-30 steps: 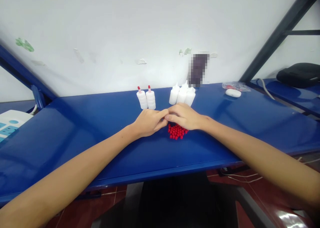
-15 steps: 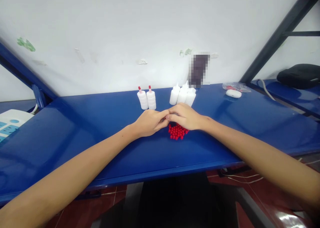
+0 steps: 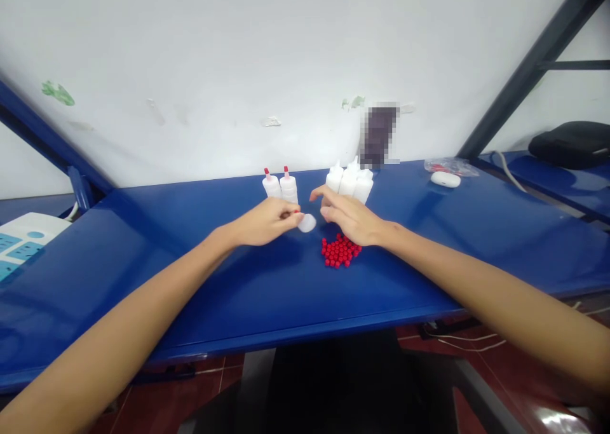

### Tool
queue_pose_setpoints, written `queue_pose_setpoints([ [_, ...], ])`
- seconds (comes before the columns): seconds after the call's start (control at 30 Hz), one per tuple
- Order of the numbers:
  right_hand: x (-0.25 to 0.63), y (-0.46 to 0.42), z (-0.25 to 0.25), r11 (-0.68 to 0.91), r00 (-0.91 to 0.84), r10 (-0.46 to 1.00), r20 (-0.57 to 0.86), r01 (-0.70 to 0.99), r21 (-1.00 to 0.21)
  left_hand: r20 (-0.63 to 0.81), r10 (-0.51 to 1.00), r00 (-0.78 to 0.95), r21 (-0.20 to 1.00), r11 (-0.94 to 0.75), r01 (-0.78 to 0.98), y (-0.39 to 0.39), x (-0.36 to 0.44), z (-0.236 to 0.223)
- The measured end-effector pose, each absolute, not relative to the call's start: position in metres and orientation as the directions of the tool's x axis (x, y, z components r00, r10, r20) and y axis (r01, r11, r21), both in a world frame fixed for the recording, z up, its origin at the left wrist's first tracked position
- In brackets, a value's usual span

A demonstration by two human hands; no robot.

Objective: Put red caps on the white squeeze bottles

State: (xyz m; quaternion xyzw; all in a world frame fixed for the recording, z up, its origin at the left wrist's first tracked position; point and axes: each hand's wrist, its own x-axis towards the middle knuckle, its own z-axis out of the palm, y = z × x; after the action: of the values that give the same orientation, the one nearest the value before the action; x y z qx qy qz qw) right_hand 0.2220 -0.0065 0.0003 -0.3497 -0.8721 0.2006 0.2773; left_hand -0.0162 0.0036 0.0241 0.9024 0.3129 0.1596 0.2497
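Observation:
My left hand [image 3: 269,221] is closed, pinching a small white round piece [image 3: 307,223] that shows a bit of red by the fingertips. The fingers hide the rest, so its full shape is unclear. Two white squeeze bottles [image 3: 288,188] with red tip caps stand just behind this hand. My right hand [image 3: 350,215] has its fingers apart and slightly curled, with nothing in them. It hovers in front of several white squeeze bottles [image 3: 349,181] with white nozzles, partly covering them. Below it lies a cluster of small red caps [image 3: 339,252] on the blue table [image 3: 248,294].
At the back right are a white rounded case [image 3: 445,179] and a clear plastic bag [image 3: 450,165] with red bits. A white power strip [image 3: 33,237] lies on the left. A dark blurred-out object [image 3: 379,135] leans on the wall. A black bag [image 3: 572,145] rests far right.
My hands were together above the red caps; now they are apart. The left has moved left with the white round piece now showing, and the right hand's fingers have opened.

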Motion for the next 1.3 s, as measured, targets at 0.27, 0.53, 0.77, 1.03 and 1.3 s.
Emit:
queue_pose_setpoints([
  [0.27, 0.221, -0.002, 0.003, 0.623, -0.566, 0.751, 0.339, 0.439, -0.647, -0.142, 0.785, 0.603, 0.478, -0.479, 0.736, 0.027, -0.069, 0.038],
  [0.53, 0.219, -0.004, 0.002, 0.578, -0.503, 0.816, 0.285, 0.695, -0.427, -0.123, 0.815, 0.566, 0.444, -0.465, 0.766, 0.024, -0.065, 0.048],
  [0.77, 0.219, -0.007, 0.005, 0.728, -0.598, 0.668, 0.443, 0.401, -0.556, 0.372, 0.629, 0.683, 0.364, -0.775, 0.516, -0.013, -0.017, 0.042],
  [1.03, 0.214, -0.013, 0.002, 0.785, -0.598, 0.580, 0.553, 0.227, -0.577, 0.608, 0.375, 0.700, 0.091, -0.908, 0.408, -0.018, 0.024, -0.001],
  [1.3, 0.211, -0.019, 0.006, 0.817, -0.673, 0.560, 0.483, 0.352, -0.456, 0.727, 0.237, 0.644, -0.068, -0.909, 0.411, -0.015, 0.021, -0.015],
])
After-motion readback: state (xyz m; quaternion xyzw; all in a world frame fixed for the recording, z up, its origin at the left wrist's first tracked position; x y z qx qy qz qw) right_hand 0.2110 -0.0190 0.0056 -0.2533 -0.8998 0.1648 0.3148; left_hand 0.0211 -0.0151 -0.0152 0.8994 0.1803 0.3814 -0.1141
